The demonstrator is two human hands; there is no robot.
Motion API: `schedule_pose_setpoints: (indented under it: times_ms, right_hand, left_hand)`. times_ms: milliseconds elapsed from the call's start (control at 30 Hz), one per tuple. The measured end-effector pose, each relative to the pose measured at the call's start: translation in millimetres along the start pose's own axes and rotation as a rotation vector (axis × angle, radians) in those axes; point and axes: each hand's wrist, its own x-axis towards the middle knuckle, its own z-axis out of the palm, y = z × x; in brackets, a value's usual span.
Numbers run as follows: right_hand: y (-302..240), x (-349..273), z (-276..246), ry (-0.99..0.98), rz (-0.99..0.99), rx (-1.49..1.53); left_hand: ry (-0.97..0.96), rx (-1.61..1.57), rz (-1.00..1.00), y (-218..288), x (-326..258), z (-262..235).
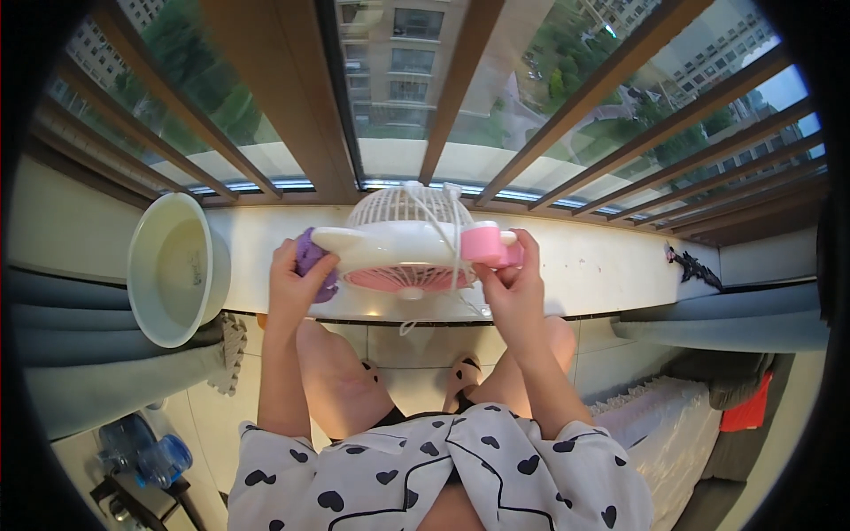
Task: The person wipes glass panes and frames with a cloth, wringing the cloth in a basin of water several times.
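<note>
Nearest to the camera is the person's own lap: a white top with black hearts [443,478], bare knees, and feet in sandals [462,370] on the pale tiled floor [403,354]. At the near left, on the floor, stand blue water bottles [142,451].

Both forearms go up from the lower edge to the white windowsill [602,261], where a small white and pink fan [409,243] lies on its side at the middle, just in front of the window bars. The left hand [297,288] has its fingers closed around a purple cloth [312,261], which is pressed on the left end of the fan body. The right hand [513,288] has fingers clamped on the pink part [489,245] at the right end, holding the fan steady. A white cord [443,265] hangs over the grille and down past the sill edge.

Judgement on progress: the work in hand looks like wiping the fan, approx. in the middle. The cloth is at the left end only; I cannot tell if the grille, the pink blades & the right end are clean or not. The fan is not yet set upright.

Further left on the sill, apart from the fan, a pale round basin [177,265] is tilted toward the camera; water inside, cannot tell. Far right on the sill lies a small dark thing [695,264], too small to identify. Beyond the brown bars [460,80] there are buildings and trees.
</note>
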Motion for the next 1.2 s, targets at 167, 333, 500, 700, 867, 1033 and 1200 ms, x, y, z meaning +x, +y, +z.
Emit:
schedule_pose_setpoints:
  times_ms: [167, 333, 500, 700, 867, 1033, 1200]
  right_hand:
    - [-19, 0, 56, -0.094, -0.012, 0.062]
    - [-20, 3, 89, -0.179, -0.042, 0.16]
    - [-22, 2, 84, -0.278, 0.013, 0.221]
    - [-4, -20, 46, -0.243, -0.103, 0.382]
    - [-2, -37, 20, -0.62, 0.038, 0.43]
    - [-50, -32, 9, -0.678, -0.117, 0.877]
    - [-102, 7, -21, -0.287, -0.271, 0.76]
  left_hand:
    - [0.117, 0.0, -0.005, -3, 7, -60]
    - [0.164, 0.006, -0.021, -4, 13, -90]
    - [0.206, 0.028, -0.029, 3, 7, -89]
    - [0.533, -0.235, 0.191, 34, -46, -67]
    - [0.277, -0.658, 0.303, 58, -71, -7]
    - [-0.093, -0.714, 0.239, 127, -47, 61]
    - [-0.435, -0.226, 0.609, 173, -12, 87]
